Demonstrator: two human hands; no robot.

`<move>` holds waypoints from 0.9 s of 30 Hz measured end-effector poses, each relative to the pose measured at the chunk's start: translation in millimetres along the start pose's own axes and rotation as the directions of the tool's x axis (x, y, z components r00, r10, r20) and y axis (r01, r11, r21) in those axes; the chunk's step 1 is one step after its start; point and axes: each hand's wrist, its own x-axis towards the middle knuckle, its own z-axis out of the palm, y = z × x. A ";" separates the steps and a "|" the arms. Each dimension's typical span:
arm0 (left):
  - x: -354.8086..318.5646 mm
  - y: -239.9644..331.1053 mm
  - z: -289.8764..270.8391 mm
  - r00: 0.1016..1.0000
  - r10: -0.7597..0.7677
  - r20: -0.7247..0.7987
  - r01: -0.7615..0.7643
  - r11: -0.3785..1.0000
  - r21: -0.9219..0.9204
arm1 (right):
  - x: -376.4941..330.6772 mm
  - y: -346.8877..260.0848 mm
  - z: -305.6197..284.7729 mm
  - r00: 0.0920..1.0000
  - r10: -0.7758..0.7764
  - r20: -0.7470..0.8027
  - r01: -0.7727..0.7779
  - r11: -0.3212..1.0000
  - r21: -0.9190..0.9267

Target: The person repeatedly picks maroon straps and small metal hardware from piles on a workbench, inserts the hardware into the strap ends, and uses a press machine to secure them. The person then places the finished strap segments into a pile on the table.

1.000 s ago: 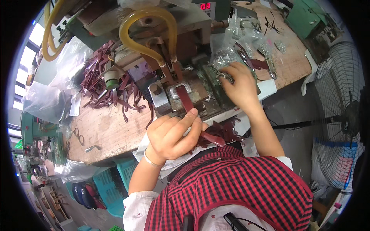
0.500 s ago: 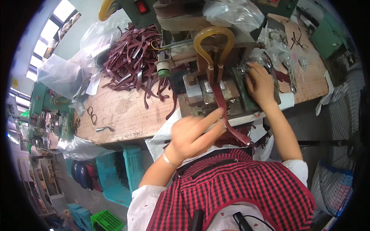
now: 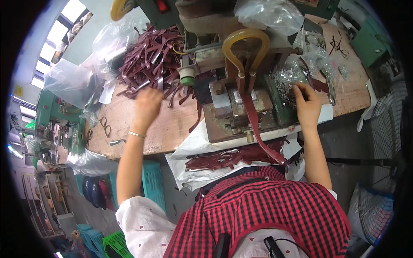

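Observation:
My left hand [image 3: 149,105] is at the near edge of a heap of dark red eyeglass temples [image 3: 148,56]; its fingers are smeared by motion. My right hand [image 3: 307,105] has thumb and forefinger brought together beside a pile of small shiny metal parts [image 3: 286,90] on the machine's right side. Whatever is between those fingertips is too small to make out. One dark red temple [image 3: 254,122] sits in the machine's fixture [image 3: 234,109], under a yellow tube loop [image 3: 228,41]. Its curved end hangs toward me, untouched by either hand.
More temples [image 3: 228,159] lie on white sheeting at the table's front edge. Scissors [image 3: 104,125] and plastic bags [image 3: 69,84] are on the left. A pair of pliers [image 3: 331,88] lies right. Teal crates [image 3: 152,182] stand below left; a fan [image 3: 385,124] stands right.
My left hand has left the temple in the machine and moved left to the heap. My right hand has shifted slightly toward me, fingertips now at the metal parts.

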 end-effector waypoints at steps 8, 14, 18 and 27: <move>-38.8 -106.5 55.7 0.505 -0.862 -0.033 0.833 0.498 -0.241 | 8.2 -7.8 -4.1 0.997 0.030 0.075 -0.038 0.994 0.104; -42.5 -30.4 107.2 0.488 -0.856 -0.173 0.700 0.502 -0.508 | -18.7 5.5 -54.7 0.996 0.077 -0.050 -0.077 0.997 -0.008; -28.2 8.4 38.8 0.618 -0.770 0.159 0.703 0.450 -0.551 | -24.0 -43.7 -35.5 0.989 0.088 0.116 -0.109 0.976 0.189; -10.7 107.1 -7.3 0.471 -0.873 0.122 0.226 -0.015 -0.974 | -20.0 -106.3 55.9 0.979 -0.061 0.197 -0.053 0.848 0.527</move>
